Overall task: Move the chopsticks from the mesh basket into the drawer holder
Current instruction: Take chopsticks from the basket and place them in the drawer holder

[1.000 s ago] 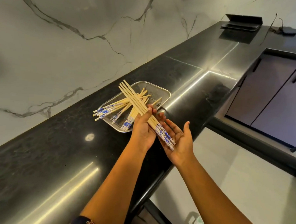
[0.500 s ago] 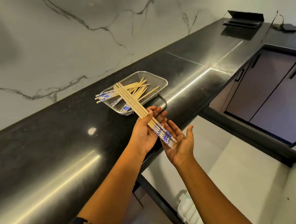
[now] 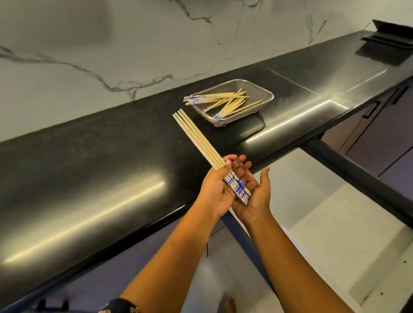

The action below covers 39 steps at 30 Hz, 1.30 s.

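A bundle of chopsticks (image 3: 198, 137) slants over the near edge of the black worktop (image 3: 84, 163), its blue-patterned ends lying across the spread palm of the right hand (image 3: 252, 198). The left hand (image 3: 214, 189) is closed around the bundle's middle. More chopsticks lie loose in the mesh basket (image 3: 265, 93) farther right on the worktop.

Held chopsticks (image 3: 198, 139) now clear of basket (image 3: 267, 93)
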Tool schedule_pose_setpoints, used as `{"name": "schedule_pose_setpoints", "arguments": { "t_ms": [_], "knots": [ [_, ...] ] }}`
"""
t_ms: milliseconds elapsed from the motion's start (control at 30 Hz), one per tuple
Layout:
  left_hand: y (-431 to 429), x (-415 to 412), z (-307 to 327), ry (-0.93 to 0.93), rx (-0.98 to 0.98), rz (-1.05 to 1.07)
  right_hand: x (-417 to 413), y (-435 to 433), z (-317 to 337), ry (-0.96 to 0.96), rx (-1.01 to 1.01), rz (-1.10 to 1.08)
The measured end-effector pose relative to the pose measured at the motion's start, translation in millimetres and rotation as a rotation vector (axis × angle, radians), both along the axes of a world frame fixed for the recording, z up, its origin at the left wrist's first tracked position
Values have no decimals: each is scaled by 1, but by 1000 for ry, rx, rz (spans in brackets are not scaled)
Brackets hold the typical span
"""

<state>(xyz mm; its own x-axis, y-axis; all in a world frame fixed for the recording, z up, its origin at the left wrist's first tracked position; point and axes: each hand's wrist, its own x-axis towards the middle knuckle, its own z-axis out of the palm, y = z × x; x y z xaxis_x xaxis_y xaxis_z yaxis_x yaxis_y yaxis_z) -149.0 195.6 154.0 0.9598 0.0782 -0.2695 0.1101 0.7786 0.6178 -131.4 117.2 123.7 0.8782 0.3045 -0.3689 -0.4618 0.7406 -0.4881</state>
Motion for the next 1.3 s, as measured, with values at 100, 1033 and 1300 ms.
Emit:
{"name": "schedule_pose_setpoints", "arguments": {
  "t_ms": [100,1033,1300],
  "knots": [
    [11,-34,0,17,-1,-4,-28,-3,4,-84,-149,135],
    [-189,-81,-67,190,89,-400,25,-189,0,-399,-1078,1024],
    [-186,-96,-109,543,705,-84,13,-225,-73,-156,-1113,1076]
  ]
}}
